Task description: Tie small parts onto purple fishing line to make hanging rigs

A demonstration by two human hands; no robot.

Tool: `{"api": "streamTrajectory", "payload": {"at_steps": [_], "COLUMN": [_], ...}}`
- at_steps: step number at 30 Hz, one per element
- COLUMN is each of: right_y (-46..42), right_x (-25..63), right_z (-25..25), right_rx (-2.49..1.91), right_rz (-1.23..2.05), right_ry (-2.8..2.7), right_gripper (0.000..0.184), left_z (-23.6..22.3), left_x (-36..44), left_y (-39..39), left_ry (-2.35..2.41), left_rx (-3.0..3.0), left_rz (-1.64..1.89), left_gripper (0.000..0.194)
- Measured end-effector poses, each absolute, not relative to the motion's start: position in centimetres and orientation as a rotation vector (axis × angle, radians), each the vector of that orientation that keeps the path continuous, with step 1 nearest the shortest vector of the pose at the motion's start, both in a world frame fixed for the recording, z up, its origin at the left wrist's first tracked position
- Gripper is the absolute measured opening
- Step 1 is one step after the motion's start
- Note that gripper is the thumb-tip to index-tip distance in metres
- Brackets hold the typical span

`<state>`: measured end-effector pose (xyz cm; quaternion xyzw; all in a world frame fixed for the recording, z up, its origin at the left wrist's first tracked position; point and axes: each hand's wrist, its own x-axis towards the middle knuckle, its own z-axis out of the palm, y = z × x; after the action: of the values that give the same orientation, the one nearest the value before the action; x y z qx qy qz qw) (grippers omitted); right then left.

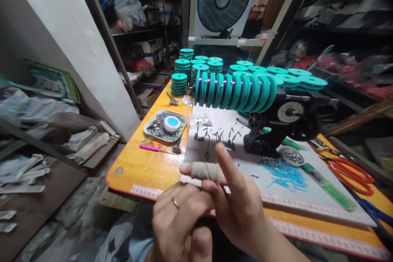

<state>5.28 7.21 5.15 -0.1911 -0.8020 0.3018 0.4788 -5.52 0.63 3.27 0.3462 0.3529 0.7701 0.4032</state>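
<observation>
My two hands meet low in front of the orange table (pixel 138 170). My right hand (pixel 242 208) has its index finger stretched upward, and another of its fingers, bound in a beige cloth wrap (pixel 205 171), points left. My left hand (pixel 178 221), with a gold ring (pixel 175 202) on it, is curled with its fingertips closed at that wrap. Beyond them a black winding machine (pixel 276 127) carries a row of teal spools (pixel 236 90) wound with purple line.
Stacks of teal spools (pixel 184 69) stand at the table's back. An oval tray (pixel 166 125) of small metal parts holds a white-and-blue disc. Hooks (pixel 215 135), blue tubes (pixel 285 174), a pink pen (pixel 152 148), red scissors (pixel 353 174) and a green tool (pixel 328 188) lie about. Cluttered shelves flank both sides.
</observation>
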Motion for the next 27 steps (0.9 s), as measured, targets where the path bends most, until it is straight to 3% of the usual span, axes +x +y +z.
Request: {"api": "streamTrajectory", "payload": {"at_steps": [2,4,7,10,12,16,20,23,25,27], "right_y": [7.4,7.1,6.0,5.1,5.0,5.3,5.3,5.4,5.5,5.7], "right_x": [5.6,6.0,6.3,5.8,5.3,4.7,4.6,4.6,4.6,4.8], "right_z": [4.6,4.6,5.5,6.2,6.3,6.1,6.1,5.7,5.5,5.6], "right_rx": [-0.435,-0.434,-0.591,-0.623,-0.511,-0.467,-0.584,-0.653,-0.579,-0.475], "right_rz": [0.424,0.465,1.082,1.729,1.926,2.012,1.919,1.31,0.895,0.933], "right_ry": [-2.093,-2.152,-1.974,-1.486,-1.238,-1.075,-1.242,-1.747,-1.954,-1.911], "right_gripper": [0.069,0.06,0.03,0.019,0.016,0.016,0.017,0.014,0.029,0.039], "left_z": [3.6,4.1,4.8,5.2,5.4,5.7,5.4,4.6,4.1,3.9], "left_x": [-5.7,-5.5,-5.1,-4.7,-4.5,-4.4,-4.8,-5.1,-5.2,-5.4], "left_y": [0.7,0.8,0.9,0.9,0.9,0.9,0.9,0.8,0.4,-0.1], "left_ry": [1.034,1.091,0.974,0.734,0.603,0.52,0.515,0.675,0.818,0.856], "left_rx": [1.088,1.126,0.951,0.568,0.349,0.122,0.111,0.276,0.438,0.518], "left_rz": [2.039,2.111,1.949,1.737,1.678,1.659,1.663,1.802,1.95,2.028], "left_gripper": [0.028,0.035,0.048,0.054,0.052,0.048,0.052,0.051,0.044,0.034]}}
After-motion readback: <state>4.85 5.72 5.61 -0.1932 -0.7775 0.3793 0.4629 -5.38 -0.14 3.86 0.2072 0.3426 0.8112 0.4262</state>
